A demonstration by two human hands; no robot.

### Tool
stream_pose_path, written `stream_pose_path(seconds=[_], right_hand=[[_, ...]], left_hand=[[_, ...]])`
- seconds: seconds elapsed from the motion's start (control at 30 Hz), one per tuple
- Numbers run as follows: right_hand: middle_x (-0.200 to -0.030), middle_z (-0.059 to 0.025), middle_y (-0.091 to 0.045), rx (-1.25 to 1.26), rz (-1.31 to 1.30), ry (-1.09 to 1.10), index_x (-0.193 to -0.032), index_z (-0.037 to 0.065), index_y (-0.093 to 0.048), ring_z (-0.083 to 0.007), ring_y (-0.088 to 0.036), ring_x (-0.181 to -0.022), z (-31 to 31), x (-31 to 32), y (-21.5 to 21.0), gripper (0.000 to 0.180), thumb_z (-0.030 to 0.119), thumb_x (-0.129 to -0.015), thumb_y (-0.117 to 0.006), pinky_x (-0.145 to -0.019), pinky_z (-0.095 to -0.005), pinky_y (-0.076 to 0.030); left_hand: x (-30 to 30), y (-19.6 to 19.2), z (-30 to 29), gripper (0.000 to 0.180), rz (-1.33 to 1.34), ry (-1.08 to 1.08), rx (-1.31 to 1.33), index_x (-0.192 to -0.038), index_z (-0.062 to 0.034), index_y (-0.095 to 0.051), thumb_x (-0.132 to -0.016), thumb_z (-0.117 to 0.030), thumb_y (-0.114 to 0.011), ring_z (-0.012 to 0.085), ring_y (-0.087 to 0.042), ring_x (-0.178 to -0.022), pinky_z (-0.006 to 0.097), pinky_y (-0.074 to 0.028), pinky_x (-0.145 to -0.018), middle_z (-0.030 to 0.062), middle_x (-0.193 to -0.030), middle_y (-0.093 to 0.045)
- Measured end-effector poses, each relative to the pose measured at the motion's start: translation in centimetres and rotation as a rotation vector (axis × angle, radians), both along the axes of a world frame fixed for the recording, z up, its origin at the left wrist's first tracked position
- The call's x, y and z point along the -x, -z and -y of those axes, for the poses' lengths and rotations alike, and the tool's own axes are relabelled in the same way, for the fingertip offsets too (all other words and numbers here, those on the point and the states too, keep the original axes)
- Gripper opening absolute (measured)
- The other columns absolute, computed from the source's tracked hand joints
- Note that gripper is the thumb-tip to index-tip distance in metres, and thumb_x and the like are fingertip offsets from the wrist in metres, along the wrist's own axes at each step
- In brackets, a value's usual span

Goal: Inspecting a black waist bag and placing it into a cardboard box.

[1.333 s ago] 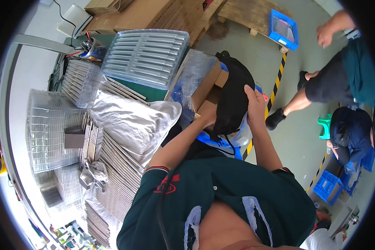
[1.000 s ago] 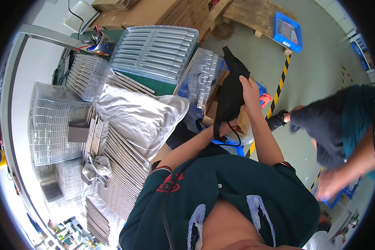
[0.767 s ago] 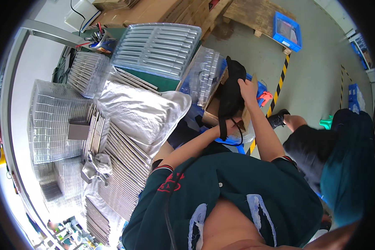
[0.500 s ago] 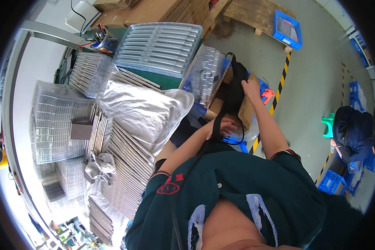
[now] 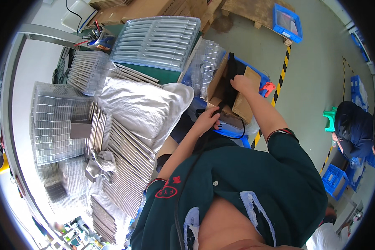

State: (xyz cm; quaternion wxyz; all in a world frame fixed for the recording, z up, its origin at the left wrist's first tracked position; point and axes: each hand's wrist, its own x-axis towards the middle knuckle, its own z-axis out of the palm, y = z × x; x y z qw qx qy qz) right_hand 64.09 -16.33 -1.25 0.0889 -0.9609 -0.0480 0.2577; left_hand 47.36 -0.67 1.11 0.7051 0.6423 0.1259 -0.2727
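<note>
One open brown cardboard box sits over a blue plastic crate, right of the green-topped worktable, with a limp black fabric bag partly inside it. The right hand has its fingers closed on the bag's upper part, above the box. The left hand is at the box's near left corner, fingertips at a black strap; whether they grip it, I cannot tell. Clear plastic trays stand just left of the box; farther left, a rumpled silvery-white cloth lies beside rows of thin grey rods.
</note>
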Motion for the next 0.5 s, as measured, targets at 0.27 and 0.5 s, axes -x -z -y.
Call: stream_pose_path(seconds=[0.27, 0.5], right_hand=[[-0.081, -0.012, -0.064, 0.109, -0.007, -0.403, -0.079, 0.005, -0.065, -0.0279, -0.061, -0.08, 3.0, 0.1, -0.2, 0.046, 0.047, -0.08, -0.048, -0.067, -0.0385, -0.048], [-0.072, -0.01, -0.063, 0.291, 0.047, -0.472, -0.07, 0.006, -0.065, -0.0274, -0.062, -0.07, 10.3, 0.5, -6.2, 0.023, 0.028, -0.07, -0.058, -0.059, -0.0393, -0.048]], left_hand=[[0.1, 0.2, -1.2, 0.039, 0.148, 0.194, -0.283, -0.118, -0.0003, -0.047, -0.083, -0.017, -0.047, 0.0137, -0.058, -0.057, 0.026, -0.046, -0.059, 0.0082, -0.062, -0.059], [-0.9, -1.8, -0.9, 0.039, 0.134, 0.25, -0.422, -0.117, -0.0022, -0.048, -0.081, -0.019, -0.047, 0.0162, -0.06, -0.059, 0.027, -0.046, -0.061, 0.0085, -0.062, -0.06]])
